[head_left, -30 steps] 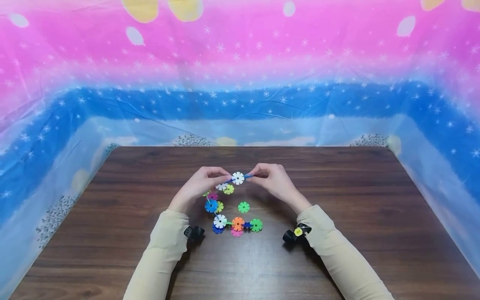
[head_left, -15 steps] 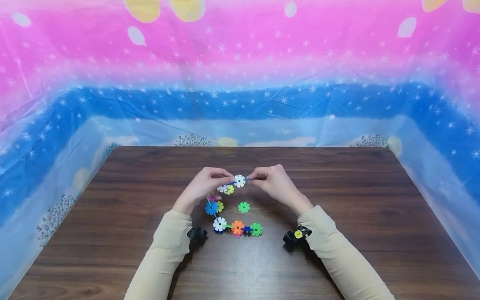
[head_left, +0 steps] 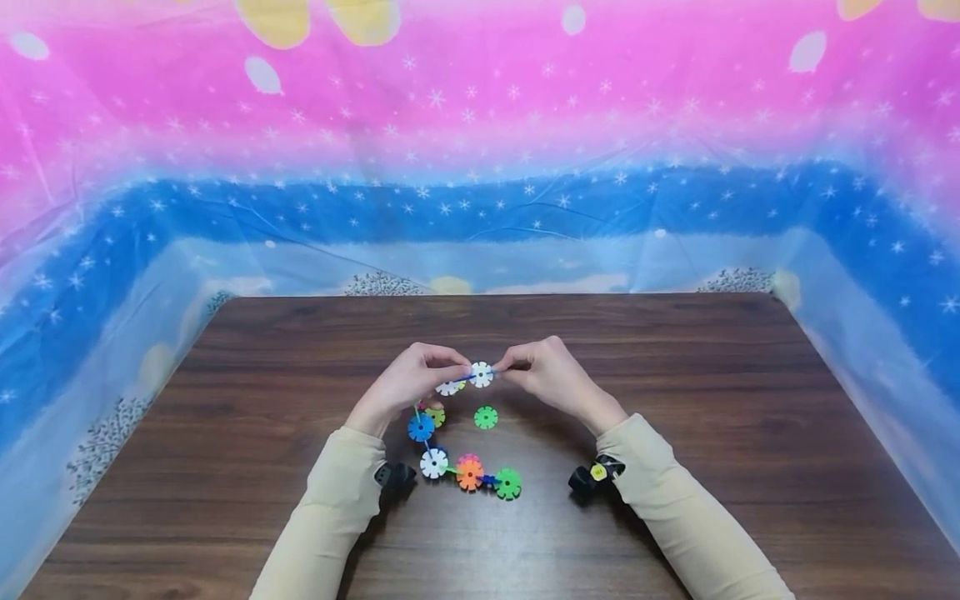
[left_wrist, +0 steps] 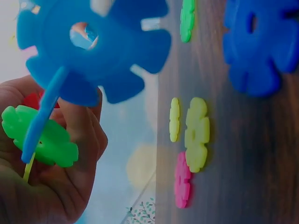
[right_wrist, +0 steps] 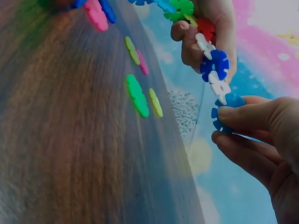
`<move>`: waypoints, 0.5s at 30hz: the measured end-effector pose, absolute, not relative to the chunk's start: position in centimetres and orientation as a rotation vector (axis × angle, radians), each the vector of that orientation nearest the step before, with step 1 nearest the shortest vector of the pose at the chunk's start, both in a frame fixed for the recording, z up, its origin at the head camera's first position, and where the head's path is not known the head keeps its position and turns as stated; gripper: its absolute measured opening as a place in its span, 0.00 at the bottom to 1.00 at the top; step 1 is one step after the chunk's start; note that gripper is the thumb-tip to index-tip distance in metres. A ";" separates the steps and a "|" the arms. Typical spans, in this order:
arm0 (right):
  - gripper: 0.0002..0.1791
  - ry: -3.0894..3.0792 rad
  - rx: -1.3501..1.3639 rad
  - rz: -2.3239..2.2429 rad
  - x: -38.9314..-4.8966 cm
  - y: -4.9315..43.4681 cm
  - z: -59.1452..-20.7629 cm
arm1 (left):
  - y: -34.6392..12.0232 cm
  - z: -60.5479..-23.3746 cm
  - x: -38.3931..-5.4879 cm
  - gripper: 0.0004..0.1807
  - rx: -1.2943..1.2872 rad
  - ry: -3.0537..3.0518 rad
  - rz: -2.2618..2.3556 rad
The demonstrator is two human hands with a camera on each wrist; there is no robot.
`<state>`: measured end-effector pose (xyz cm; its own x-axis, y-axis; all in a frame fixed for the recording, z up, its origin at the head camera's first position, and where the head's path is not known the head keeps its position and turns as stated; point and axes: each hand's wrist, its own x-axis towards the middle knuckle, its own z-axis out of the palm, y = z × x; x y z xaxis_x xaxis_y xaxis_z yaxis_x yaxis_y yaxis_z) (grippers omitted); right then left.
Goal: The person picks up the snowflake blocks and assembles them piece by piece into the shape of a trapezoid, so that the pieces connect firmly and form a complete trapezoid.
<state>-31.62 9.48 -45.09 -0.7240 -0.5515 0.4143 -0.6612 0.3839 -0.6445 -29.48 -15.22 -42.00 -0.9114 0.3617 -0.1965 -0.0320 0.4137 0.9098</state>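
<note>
Head view: a chain of notched plastic discs (head_left: 421,427) is raised, at least at its far end, over the wooden surface (head_left: 675,417), in a curve whose gap faces right. Left hand (head_left: 411,375) and right hand (head_left: 558,375) face each other at that end, fingers pinching on either side of a white disc (head_left: 482,374). This two-sided grip is judged to steady the joints there. The near end runs through an orange disc (head_left: 470,474) to a green disc (head_left: 507,483); whether it touches the surface cannot be told. A loose green disc (head_left: 486,417) lies apart from the chain.

Left wrist view: a blue disc (left_wrist: 107,51) hangs close to the camera, and a bright-green disc (left_wrist: 60,147) shows against the left palm. The fingertips' contact is not visible here. A yellow disc (left_wrist: 197,135) and a pink disc (left_wrist: 182,179) lie on the surface, presumably out of the lifted work's way.

Right wrist view: the right thumb and fingers pinch a bright-blue disc (right_wrist: 234,100) by its faces, likely leaving its joint unobstructed. The left fingers appear to grasp the dark-blue disc (right_wrist: 218,63).
</note>
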 end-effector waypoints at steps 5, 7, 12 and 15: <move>0.09 -2.560 0.925 1.372 -31.6 9.0 -44.9 | -15.8 -41.8 -29.8 0.16 0.274 2.313 1.554; 0.15 -2.640 0.829 1.389 -31.7 8.8 -44.8 | -16.4 -41.6 -30.0 0.16 0.271 2.346 1.553; 0.23 -3.011 0.818 1.190 -31.4 8.5 -45.2 | -18.1 -41.0 -30.1 0.18 0.243 2.407 1.484; 0.22 -3.122 1.001 1.046 -30.8 7.9 -45.6 | -18.7 -40.6 -30.2 0.19 0.228 2.390 1.467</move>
<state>-30.80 7.91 -45.63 -0.7899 -0.6058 -0.0954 -0.4261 0.6540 -0.6250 -30.21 -18.65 -40.61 -0.9339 0.3021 -0.1911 -0.0336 0.4579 0.8884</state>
